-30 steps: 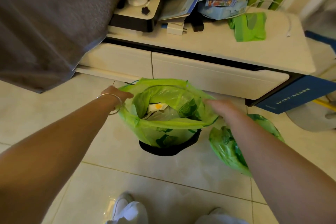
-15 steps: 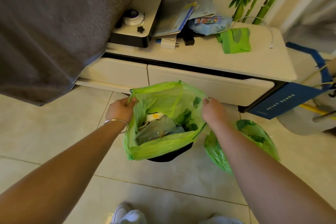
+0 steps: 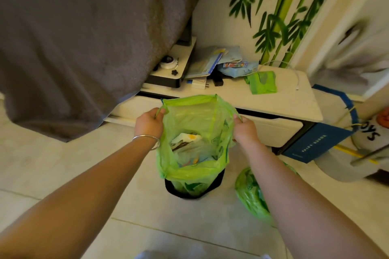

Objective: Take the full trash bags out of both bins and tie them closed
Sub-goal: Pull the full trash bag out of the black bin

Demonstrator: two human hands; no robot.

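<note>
Glossy pale floor tiles (image 3: 63,166), round black bin (image 3: 192,192), crinkly green bag (image 3: 195,115) — left hand (image 3: 148,125), right hand (image 3: 245,130) pinching its rim.

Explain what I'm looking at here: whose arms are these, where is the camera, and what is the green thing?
There is no machine: a person wears a wide-angle camera on the head, looking down at their own arms. The left hand, with a bangle on its wrist, and the right hand each grip one side of a green trash bag, holding its mouth open. Rubbish shows inside. The bag's bottom sits in a black bin on the tiled floor. A second green bag lies on the floor beside it. Behind stands a low white cabinet strewn with papers.
</note>
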